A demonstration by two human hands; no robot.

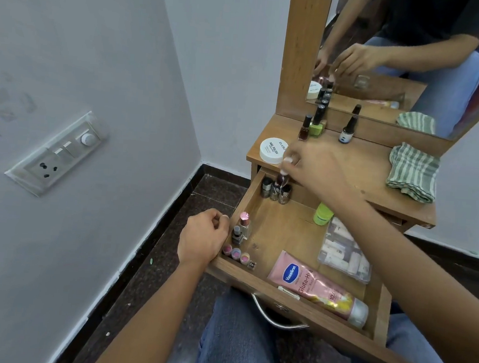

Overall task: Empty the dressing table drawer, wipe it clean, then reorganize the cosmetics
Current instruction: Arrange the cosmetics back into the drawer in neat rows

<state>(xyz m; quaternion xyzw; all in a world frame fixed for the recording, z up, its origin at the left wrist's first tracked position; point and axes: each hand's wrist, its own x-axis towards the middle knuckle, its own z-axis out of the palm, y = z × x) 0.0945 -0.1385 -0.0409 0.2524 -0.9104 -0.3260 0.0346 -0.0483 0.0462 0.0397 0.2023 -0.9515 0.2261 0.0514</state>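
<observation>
The wooden drawer (294, 307) stands pulled out over my lap. My right hand (312, 170) pinches a dark nail polish bottle (280, 181) by its cap, just above several dark bottles (276, 190) in the drawer's far left corner. My left hand (204, 237) rests curled on the drawer's left rim, holding nothing I can see. Beside it stand a pink lipstick (244, 220), a small bottle (237, 235) and three small pink-topped pots (236, 252). A pink Vaseline tube (318, 288), a clear pouch (344, 251) and a green jar (323, 213) lie in the drawer.
On the tabletop (362, 173) are a white nail polish remover jar (273, 151), a dark red polish (305, 127), a green polish (317, 124), a dropper bottle (348, 127) and a folded striped cloth (412, 172). A mirror (414, 57) rises behind. A wall switchboard (57, 152) is at left.
</observation>
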